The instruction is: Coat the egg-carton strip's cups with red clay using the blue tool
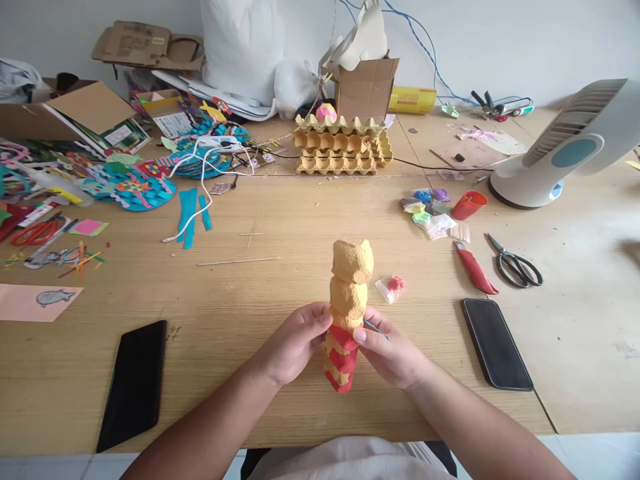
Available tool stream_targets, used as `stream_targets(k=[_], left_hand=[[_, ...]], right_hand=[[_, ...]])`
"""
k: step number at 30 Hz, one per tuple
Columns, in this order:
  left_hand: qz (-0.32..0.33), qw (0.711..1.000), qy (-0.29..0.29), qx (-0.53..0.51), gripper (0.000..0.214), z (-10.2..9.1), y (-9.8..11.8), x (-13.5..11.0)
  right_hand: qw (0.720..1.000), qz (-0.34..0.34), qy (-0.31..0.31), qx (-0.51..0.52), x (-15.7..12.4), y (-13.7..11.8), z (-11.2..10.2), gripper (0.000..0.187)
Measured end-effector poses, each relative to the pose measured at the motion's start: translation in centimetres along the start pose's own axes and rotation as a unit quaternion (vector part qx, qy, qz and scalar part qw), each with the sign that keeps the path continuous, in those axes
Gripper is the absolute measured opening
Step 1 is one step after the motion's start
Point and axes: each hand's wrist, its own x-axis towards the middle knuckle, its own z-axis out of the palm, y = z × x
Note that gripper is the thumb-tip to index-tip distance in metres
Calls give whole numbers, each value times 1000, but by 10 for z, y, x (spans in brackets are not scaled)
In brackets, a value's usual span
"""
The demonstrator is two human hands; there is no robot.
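Upright between my hands stands a tower of egg-carton cups (349, 300), yellowish tan above and partly covered with red, clay-like material on its lower cups. My left hand (299, 340) grips it from the left near mid-height, thumb on the front. My right hand (387, 347) closes on its right side, with the thumb pressed at the topmost red patch. A thin blue stick (376, 329) pokes out from between my right fingers. Just beyond lies a small clear bag with red material (391, 287). The fingers behind the tower are hidden.
Right side: a black phone (497, 343), a red-handled cutter (474, 268), scissors (517, 263), a red cup (469, 205), clay bags (425, 208) and a white fan (555, 147). Left: a black tablet (134, 383) and craft pieces. Egg cartons (343, 148) stand at the back.
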Motion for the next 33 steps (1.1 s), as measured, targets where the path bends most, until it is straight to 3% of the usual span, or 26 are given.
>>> stream_targets(k=[9, 19, 33], left_hand=[[7, 1000, -4, 23, 22, -1, 3, 1], [-7, 999, 29, -12, 29, -2, -2, 2], [-35, 998, 14, -49, 30, -2, -6, 2]], right_hand=[[999, 17, 2, 46, 0, 0, 0, 34], [998, 28, -13, 61, 2, -1, -1, 32], [994, 52, -12, 96, 3, 3, -3, 35]])
